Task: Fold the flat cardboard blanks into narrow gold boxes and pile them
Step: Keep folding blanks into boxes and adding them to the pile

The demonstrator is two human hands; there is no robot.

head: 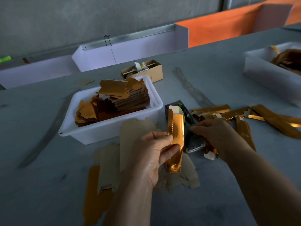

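Observation:
My left hand (pixel 153 149) grips a narrow gold box (pixel 176 128) around its middle, holding it upright over the table. Its white top flap stands open. My right hand (pixel 215 132) reaches left to the black tape dispenser (pixel 193 142) just behind the box, fingertips drawn together at it. I cannot tell whether it pinches any tape. A stack of flat gold blanks (pixel 127 97) fills the white tub (pixel 110 129) to the left. Folded gold boxes (pixel 244 111) lie in a loose pile to the right.
Several flat blanks (pixel 110 160) lie face down on the grey table under my left arm. A second white tub (pixel 268 74) holding gold pieces stands at the far right. A small cardboard box (pixel 154 69) sits behind the first tub, with white bins along the wall.

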